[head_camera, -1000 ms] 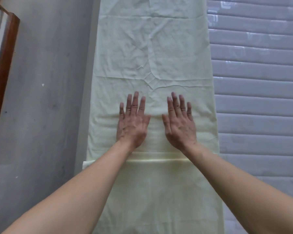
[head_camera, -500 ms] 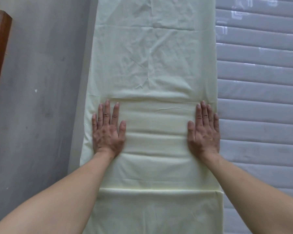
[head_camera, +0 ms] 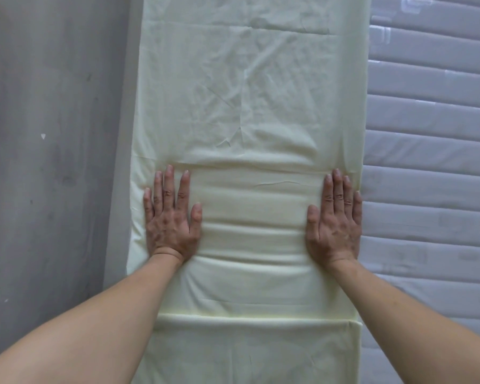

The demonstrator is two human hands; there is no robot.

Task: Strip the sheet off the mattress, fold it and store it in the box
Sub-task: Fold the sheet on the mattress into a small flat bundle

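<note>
- We see a pale yellow cotton sheet (head_camera: 250,112), folded into a long narrow strip, lying flat along the left edge of a grey quilted mattress (head_camera: 427,189) with horizontal stitched bands.
- The strip runs from the top of the view down to the bottom; its right edge lies on the mattress top and its left edge sits close to the mattress side.
- Our left hand (head_camera: 171,220) lies palm down on the sheet near its left edge, fingers straight and slightly spread, thumb pointing inward; it holds nothing and simply presses the cloth.
- Our right hand (head_camera: 334,220) lies palm down near the sheet's right edge, fingers straight and close together, thumb pointing inward; it too only presses flat on the cloth.
- The two hands are well apart, level with each other, with smooth cloth between them showing soft horizontal ridges.
- Just beyond the fingertips a crosswise fold line runs over the sheet, and the cloth farther away is creased and wrinkled.
- Nearer to us, below the wrists, a layered edge crosses the strip from side to side.
- To the left of the mattress we see a grey concrete floor (head_camera: 47,162) with small marks and specks.
</note>
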